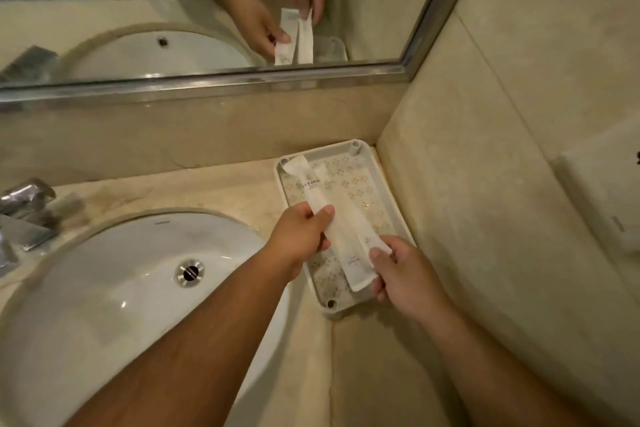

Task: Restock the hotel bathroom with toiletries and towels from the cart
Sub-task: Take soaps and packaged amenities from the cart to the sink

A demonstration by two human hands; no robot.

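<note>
A white rectangular tray [360, 148] with a patterned floor sits on the marble counter in the corner beside the wall. Two long white toiletry packets hover just above it. My left hand [301, 236] grips the upper packet [311, 189] around its middle, thumb on top. My right hand [405, 274] pinches the lower packet [356, 262] near its near end. The two packets overlap between my hands. The mirror [207, 10] above shows both hands and both packets again.
A white round sink [104, 288] with a chrome drain [189, 272] fills the left. A chrome tap [24, 204] stands at the far left edge. Marble walls close in behind and on the right, where a white object [609, 191] sits on the wall.
</note>
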